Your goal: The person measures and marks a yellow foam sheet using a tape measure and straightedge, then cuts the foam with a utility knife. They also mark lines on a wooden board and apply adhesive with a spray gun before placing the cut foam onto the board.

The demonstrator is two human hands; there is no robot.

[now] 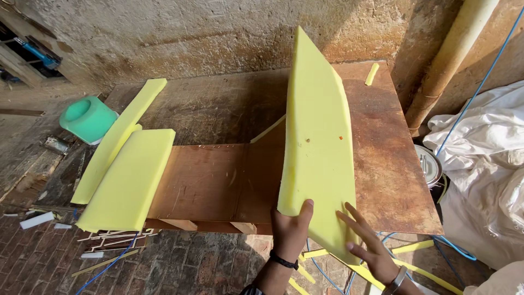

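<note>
The left hand [291, 228] grips the near edge of a big yellow foam sheet [316, 142]. The right hand [367, 243] lies flat and open on it. The sheet stands tilted on the brown board [207, 180]. It is bendy, so it could flop over or slip off.

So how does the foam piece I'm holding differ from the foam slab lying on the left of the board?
The held foam piece is lifted and bowed, gripped by the left hand with the right hand flat against it; the foam slab lies flat, untouched. The held piece tapers to a point at the far end; the slab is rectangular. Both are yellow foam.
</note>
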